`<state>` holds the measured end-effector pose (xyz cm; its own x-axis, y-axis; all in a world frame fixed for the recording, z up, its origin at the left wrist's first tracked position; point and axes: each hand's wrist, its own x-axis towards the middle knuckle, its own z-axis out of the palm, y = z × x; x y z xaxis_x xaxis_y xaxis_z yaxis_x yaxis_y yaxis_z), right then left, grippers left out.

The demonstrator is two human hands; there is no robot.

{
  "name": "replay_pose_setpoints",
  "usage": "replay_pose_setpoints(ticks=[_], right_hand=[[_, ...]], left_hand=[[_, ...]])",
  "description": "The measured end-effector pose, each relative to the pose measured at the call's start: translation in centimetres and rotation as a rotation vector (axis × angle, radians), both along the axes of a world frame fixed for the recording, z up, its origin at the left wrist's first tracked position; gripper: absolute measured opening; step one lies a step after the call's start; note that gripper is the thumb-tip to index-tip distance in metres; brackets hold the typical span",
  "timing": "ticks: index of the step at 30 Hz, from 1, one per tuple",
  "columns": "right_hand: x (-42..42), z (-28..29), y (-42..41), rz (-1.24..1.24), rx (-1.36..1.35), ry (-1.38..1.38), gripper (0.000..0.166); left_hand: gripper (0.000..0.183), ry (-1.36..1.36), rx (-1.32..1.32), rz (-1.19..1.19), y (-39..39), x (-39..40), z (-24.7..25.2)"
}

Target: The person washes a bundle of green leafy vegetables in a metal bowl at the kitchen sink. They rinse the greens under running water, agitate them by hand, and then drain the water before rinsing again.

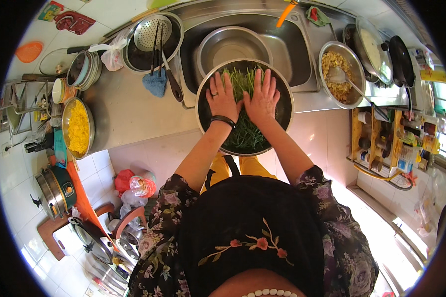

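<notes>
Long thin green leafy vegetables (247, 134) fill a round metal bowl (290, 111) at the front edge of the sink. Flat on the greens, palm down with fingers spread, rests my left hand (223, 97); a ring and a dark bracelet are on it. Beside it my right hand (262, 94) presses flat on the same greens, fingers slightly apart. The thumbs are close together near the middle of the bowl. Behind, a wide steel basin (234, 33) sits in the stainless steel sink (301, 41), partly hidden by the bowl.
Left on the counter are a pan with a perforated skimmer (152, 32), black chopsticks, a blue cloth (155, 82), stacked bowls (84, 70) and a bowl of yellow shreds (78, 128). Right are a bowl of cooked food with a spoon (334, 87) and a glass-lidded pan (373, 50). An orange tap hose (286, 14) hangs above.
</notes>
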<state>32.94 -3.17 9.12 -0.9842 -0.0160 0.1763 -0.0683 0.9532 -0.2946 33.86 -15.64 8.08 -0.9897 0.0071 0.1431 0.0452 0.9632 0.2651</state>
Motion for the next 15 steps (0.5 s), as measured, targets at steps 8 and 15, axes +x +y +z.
replay_pose_setpoints(ticks=[8,15], right_hand=[[0.0,-3.4,-0.1,0.142,0.183,-0.047,0.068],[-0.2,-3.3,-0.2,0.121,0.218,-0.064,0.067]], left_hand=[[0.067,-0.019,0.008,-0.133,-0.5,0.2,-3.9],[0.069,-0.043,-0.064,-0.129,-0.2,0.2,-4.1]])
